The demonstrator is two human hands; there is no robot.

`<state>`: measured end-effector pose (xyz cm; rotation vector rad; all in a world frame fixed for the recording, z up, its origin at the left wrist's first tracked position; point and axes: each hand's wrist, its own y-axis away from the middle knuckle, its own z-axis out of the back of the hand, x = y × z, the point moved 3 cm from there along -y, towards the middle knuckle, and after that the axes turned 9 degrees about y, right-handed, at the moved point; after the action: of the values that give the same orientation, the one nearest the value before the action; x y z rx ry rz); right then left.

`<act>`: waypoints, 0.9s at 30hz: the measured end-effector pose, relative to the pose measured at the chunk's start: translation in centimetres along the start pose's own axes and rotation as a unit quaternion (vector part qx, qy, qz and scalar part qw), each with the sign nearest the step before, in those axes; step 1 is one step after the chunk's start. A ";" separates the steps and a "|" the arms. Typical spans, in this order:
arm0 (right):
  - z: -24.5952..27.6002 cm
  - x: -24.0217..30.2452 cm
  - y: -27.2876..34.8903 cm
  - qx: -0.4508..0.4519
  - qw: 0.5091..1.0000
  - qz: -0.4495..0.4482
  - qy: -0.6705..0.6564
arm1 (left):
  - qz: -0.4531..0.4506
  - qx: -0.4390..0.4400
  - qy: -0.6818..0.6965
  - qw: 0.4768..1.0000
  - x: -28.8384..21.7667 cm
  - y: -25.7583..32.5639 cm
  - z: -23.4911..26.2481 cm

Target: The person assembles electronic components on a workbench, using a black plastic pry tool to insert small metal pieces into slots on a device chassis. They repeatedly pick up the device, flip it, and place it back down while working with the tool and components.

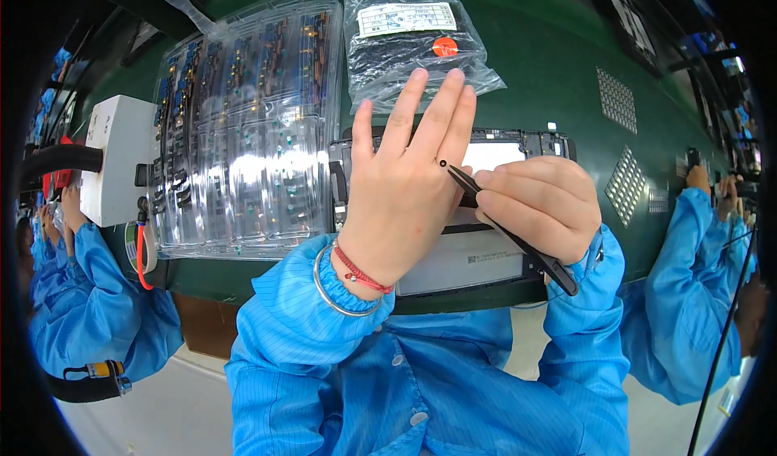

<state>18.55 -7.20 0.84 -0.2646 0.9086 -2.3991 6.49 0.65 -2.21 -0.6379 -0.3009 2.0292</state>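
My left hand point(405, 169) lies back upward over an opened flat electronic device point(461, 270), its fingers stretched out and spread; the thumb is hidden. Black tweezers point(522, 241) are gripped in my right hand point(542, 201). Their tips point at a small black ring-shaped piece point(443, 164) on the back of my left hand, near the knuckles. Whether the tips touch that piece I cannot tell. Much of the device, with its black frame and pale grey panels, is covered by my hands.
Stacked clear plastic trays point(243, 132) of small flex parts stand at left, beside a white box point(117, 161) with a black hose. A clear bag point(417, 43) lies beyond my fingers. Sheets of small pieces point(627, 185) rest on the green table at right. Co-workers' blue sleeves point(688, 294) flank me.
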 end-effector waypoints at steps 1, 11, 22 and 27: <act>0.0 0.0 0.0 0.003 1.000 -0.006 0.000 | -0.003 -0.007 -0.008 1.000 0.1 0.0 -0.2; 0.1 -0.3 0.4 0.007 0.997 -0.058 -0.056 | -0.022 -0.023 -0.040 0.999 0.1 0.2 -0.6; -2.7 -3.4 2.6 0.029 0.827 -0.497 -0.263 | 0.047 0.035 -0.021 0.998 0.3 0.6 -0.1; -2.9 -3.4 2.5 0.035 0.839 -0.486 -0.243 | 0.041 0.026 -0.011 0.999 0.2 0.6 0.1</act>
<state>21.44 -5.27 -2.94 -1.5444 0.4661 -2.9617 5.95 0.51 -2.46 -0.6059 -0.2374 2.1174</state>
